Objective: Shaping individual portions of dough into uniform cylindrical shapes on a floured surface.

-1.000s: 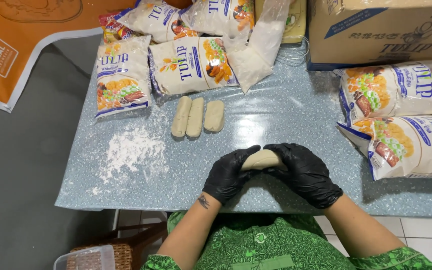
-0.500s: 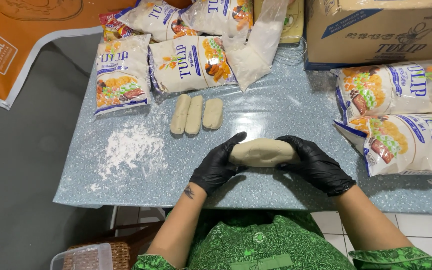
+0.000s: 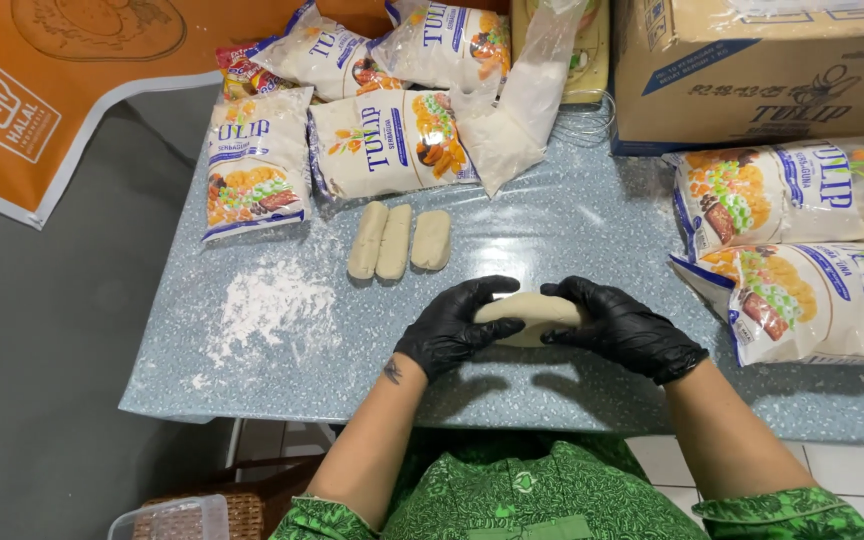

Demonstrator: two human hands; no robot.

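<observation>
Nearest the camera there's the person's green patterned top point(image 3: 522, 495), with both forearms reaching out over the near edge of a speckled blue-grey table point(image 3: 592, 395). Down at the near left, below the table edge, sits a clear plastic tub point(image 3: 167, 518) on something woven.

Both hands are in black gloves. The left hand point(image 3: 449, 330) and the right hand point(image 3: 620, 328) are cupped around a pale lump of dough point(image 3: 529, 315), fingers curled over its top from either side, so it's gripped between the two palms just above the tabletop, about mid-table and toward the near edge. The hands are only partly closed, the dough showing in the gap between them.

A bit farther and off to the left there's a patch of spilled flour point(image 3: 267, 305) dusted on the surface. Beyond the hands, three shaped dough pieces point(image 3: 399, 240) lie side by side, touching each other.

Farther still, several printed flour bags point(image 3: 387, 140) lie across the far left of the table, with a clear bag of white powder point(image 3: 517, 110) leaning next to them. On the right side two more flour packets point(image 3: 802, 245) lie stacked one near, one far, and a cardboard box point(image 3: 762, 70) sits at the far right corner. An orange banner point(image 3: 62, 90) lies far left, off the table.
</observation>
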